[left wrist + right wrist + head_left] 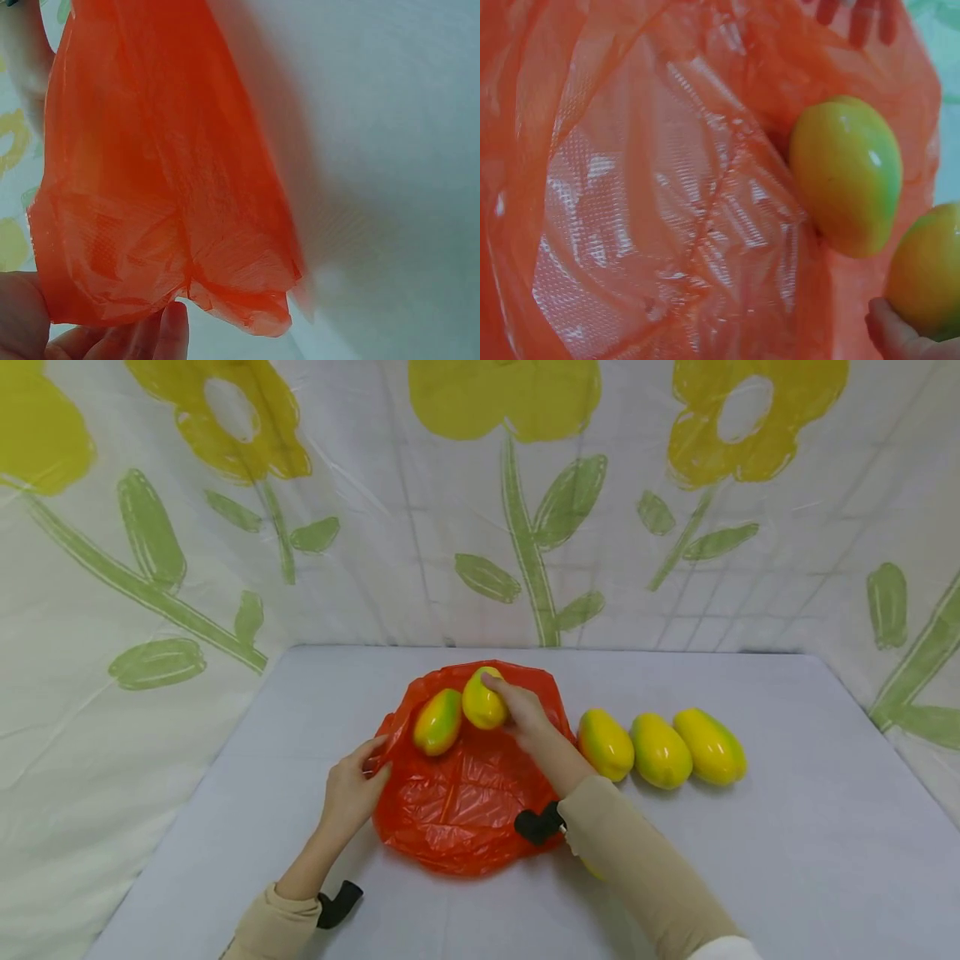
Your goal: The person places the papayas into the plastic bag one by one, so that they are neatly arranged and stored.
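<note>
A red plastic bag (pixel 457 785) lies spread wide on the table, its mouth facing up. My left hand (pixel 352 789) pinches the bag's left edge between thumb and fingers. In the left wrist view those fingers (pixel 174 334) lie against the bag's thin film. Over the far part of the bag, my right hand (pixel 525 706) grips a yellow-green mango (pixel 483 700). Just left of it, another mango (pixel 438 723) rests inside the bag against its far left wall. The right wrist view has this resting mango (pixel 846 176) and the held mango (pixel 930 274) close together.
Right of the bag, three mangoes stand in a row: a near-bag mango (pixel 605 745), a middle mango (pixel 661 752) and an outer mango (pixel 710 747). A yellow thing (pixel 594 868) is mostly hidden under my right sleeve. Behind the white table (pixel 810 860) hangs a flowered cloth (pixel 375 552).
</note>
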`<act>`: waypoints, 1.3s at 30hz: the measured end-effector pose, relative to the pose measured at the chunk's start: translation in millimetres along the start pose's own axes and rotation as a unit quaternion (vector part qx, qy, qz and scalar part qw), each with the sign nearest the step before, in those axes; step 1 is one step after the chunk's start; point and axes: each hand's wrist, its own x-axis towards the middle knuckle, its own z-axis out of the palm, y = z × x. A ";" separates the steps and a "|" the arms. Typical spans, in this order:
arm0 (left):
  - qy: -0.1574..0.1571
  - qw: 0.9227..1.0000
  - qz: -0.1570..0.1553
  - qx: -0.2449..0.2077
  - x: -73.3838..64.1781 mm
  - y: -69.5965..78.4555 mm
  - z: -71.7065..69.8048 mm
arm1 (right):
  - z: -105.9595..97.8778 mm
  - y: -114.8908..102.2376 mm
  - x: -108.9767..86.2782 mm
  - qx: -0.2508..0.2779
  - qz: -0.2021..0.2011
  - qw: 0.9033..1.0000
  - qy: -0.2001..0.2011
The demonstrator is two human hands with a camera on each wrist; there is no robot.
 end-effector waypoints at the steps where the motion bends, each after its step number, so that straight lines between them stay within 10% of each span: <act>1: 0.000 1.000 -0.001 -0.001 -0.3 -0.1 0.0 | 0.3 2.2 1.6 -0.002 -0.001 1.000 0.004; 39: -0.013 1.000 -0.001 -0.001 3.9 3.2 -5.9 | 13.5 35.7 17.7 -0.220 -0.048 0.973 0.051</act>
